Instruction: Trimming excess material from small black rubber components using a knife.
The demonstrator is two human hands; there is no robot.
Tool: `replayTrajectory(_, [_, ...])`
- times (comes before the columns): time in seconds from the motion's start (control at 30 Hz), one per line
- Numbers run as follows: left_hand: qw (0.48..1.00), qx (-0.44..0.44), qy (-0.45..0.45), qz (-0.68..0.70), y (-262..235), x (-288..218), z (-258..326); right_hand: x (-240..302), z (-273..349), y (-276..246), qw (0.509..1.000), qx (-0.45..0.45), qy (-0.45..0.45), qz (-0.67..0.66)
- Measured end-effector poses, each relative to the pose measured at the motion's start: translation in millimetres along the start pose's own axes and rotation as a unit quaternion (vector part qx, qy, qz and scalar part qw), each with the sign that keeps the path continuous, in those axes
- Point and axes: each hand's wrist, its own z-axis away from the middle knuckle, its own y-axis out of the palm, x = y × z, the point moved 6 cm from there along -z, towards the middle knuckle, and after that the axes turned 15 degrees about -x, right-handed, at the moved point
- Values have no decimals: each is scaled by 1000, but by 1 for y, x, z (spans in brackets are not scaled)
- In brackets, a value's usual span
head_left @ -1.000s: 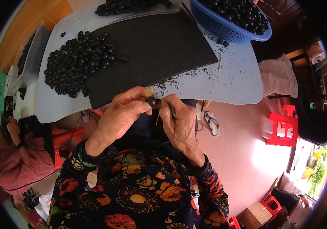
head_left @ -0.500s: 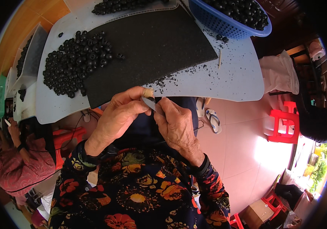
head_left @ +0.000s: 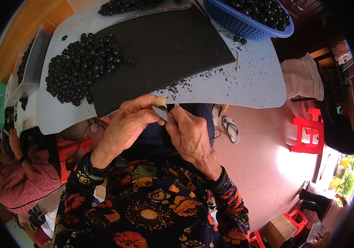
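Observation:
My left hand (head_left: 129,126) is closed just off the table's front edge, pinching a small black round piece (head_left: 163,108) between thumb and a finger wrapped in tan tape. The fingers mostly cover that piece. My right hand (head_left: 193,138) grips a small knife, its handle hidden in the fist. The knife's grey blade (head_left: 160,112) points left, against the black piece by my left thumb. Beyond my hands, a black mat (head_left: 164,45) lies on the pale table (head_left: 255,89). A heap of small black round pieces with holes (head_left: 84,64) covers the mat's left edge.
A blue basket (head_left: 243,25) full of black pieces stands at the far right. Black crumbs and a thin stick (head_left: 237,63) lie on the table. A clear bin (head_left: 36,62) stands left. Red stools (head_left: 307,134) and sandals (head_left: 230,129) are on the floor; another person (head_left: 26,177) sits left.
My hands keep almost the same pose, with the blade against the black piece. At the lower right, another person's dark-clothed legs have shifted. The whole view has tilted very slightly.

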Motion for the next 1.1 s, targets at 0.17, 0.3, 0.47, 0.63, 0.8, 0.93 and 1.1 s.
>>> replayTrajectory(0.17, [1000, 7, 5, 16, 0, -2, 0, 2, -1, -1, 1000, -7, -15, 2])
replayTrajectory(0.3, [999, 24, -1, 40, -5, -3, 2, -5, 5, 3, 999, 1, 8, 34])
replayTrajectory(0.47, [986, 127, -24, -102, 17, -20, 32, -40, 25, 11, 990, 38, 135, 30])
replayTrajectory(0.63, [997, 68, 0, -30, 9, -8, 22, -23, 23, 7, 974, -5, 176, -141])
replayTrajectory(0.8, [997, 56, -2, -59, 1, -2, 17, -18, 25, -3, 924, 4, 274, -266])
replayTrajectory(0.93, [998, 36, -3, -48, -2, 3, 16, -5, 19, 0, 915, -2, 266, -302])
replayTrajectory(1.1, [996, 42, 36, -67, -2, 1, 14, 0, 14, 4, 891, 8, 287, -353])
